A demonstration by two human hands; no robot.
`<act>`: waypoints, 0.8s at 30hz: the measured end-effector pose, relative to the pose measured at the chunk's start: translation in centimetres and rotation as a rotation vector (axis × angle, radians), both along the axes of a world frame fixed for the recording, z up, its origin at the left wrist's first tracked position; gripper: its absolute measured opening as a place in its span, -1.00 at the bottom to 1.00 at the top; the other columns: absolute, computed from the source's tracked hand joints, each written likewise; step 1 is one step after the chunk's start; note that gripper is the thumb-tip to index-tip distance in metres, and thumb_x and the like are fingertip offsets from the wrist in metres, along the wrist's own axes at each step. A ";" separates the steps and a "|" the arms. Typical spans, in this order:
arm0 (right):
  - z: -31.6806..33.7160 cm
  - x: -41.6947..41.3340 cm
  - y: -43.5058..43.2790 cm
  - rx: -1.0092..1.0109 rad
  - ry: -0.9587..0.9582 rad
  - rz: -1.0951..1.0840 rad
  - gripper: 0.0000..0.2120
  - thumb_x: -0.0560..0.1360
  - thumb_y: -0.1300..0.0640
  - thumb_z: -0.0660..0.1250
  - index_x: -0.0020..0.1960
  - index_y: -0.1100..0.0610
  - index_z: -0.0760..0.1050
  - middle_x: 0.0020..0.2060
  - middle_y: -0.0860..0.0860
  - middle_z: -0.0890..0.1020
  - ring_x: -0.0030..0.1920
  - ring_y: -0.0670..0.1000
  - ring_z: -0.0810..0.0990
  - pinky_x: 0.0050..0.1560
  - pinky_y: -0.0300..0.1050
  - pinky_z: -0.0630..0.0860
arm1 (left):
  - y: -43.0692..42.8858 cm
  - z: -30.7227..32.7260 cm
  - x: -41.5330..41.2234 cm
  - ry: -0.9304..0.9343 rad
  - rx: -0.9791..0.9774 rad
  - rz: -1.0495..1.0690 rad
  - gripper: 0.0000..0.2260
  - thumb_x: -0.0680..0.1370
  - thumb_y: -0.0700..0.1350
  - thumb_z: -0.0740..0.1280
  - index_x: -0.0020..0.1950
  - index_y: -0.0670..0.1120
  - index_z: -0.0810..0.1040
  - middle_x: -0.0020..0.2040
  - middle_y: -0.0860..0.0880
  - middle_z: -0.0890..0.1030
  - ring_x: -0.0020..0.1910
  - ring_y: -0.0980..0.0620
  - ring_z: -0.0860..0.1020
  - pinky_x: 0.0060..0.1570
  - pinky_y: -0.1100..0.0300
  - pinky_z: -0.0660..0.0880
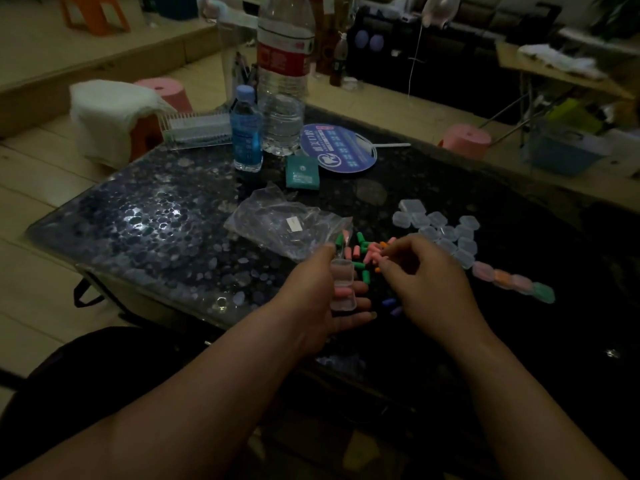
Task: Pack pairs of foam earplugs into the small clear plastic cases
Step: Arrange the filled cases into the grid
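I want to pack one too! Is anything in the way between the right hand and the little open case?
Nothing visible blocks it. The right hand is at the loose earplugs, right beside the open case in the left hand. Only a few earplugs lie on the table below the gap.

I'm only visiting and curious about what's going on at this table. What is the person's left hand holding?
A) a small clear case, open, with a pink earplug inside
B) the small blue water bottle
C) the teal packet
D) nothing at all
A: the left hand grips a clear case that is hinged open, and a pink earplug lies inside it.
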State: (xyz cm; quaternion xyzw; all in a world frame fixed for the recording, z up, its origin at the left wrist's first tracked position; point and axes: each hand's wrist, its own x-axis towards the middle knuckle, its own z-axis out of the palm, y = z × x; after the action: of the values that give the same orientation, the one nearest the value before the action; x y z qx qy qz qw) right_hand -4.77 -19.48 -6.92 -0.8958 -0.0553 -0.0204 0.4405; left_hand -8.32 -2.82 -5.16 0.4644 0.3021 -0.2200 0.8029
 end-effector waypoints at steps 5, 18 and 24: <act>1.2 -2.9 -0.2 -0.102 -0.075 0.177 -0.92 0.60 0.04 0.50 -0.05 -0.09 0.63 -0.13 -0.19 0.67 -0.05 -0.23 0.64 -0.10 -0.38 0.49 | -0.5 -0.2 0.1 -0.050 -0.065 -0.032 -0.52 0.69 0.25 0.09 0.30 -0.06 0.59 0.13 -0.16 0.73 0.07 -0.13 0.71 -0.07 -0.03 0.66; 0.0 -3.5 -0.2 -0.240 -0.185 0.321 -0.91 0.54 0.12 0.49 0.01 -0.05 0.68 -0.05 -0.16 0.51 -0.02 -0.16 0.55 -0.01 -0.03 0.58 | -1.2 -0.2 0.2 -0.102 -0.146 -0.064 -0.44 0.71 0.23 0.06 0.42 -0.15 0.54 0.23 -0.23 0.67 -0.15 -0.04 0.69 -0.27 0.12 0.65; 0.1 -3.4 -0.2 -0.249 -0.177 0.329 -0.86 0.54 0.07 0.50 0.06 -0.11 0.62 -0.01 -0.19 0.53 0.02 -0.20 0.55 0.02 -0.25 0.51 | -1.1 -0.1 0.1 -0.134 -0.133 -0.075 -0.40 0.71 0.26 0.05 0.39 -0.18 0.56 0.06 -0.20 0.66 -0.40 0.04 0.59 -0.38 0.22 0.56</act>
State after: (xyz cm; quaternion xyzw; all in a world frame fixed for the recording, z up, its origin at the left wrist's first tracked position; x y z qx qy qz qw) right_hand -8.14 -19.71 -6.80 -0.9169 -0.2415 -0.0199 0.3173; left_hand -8.17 -3.90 -5.31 0.4350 0.2148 -0.2379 0.8414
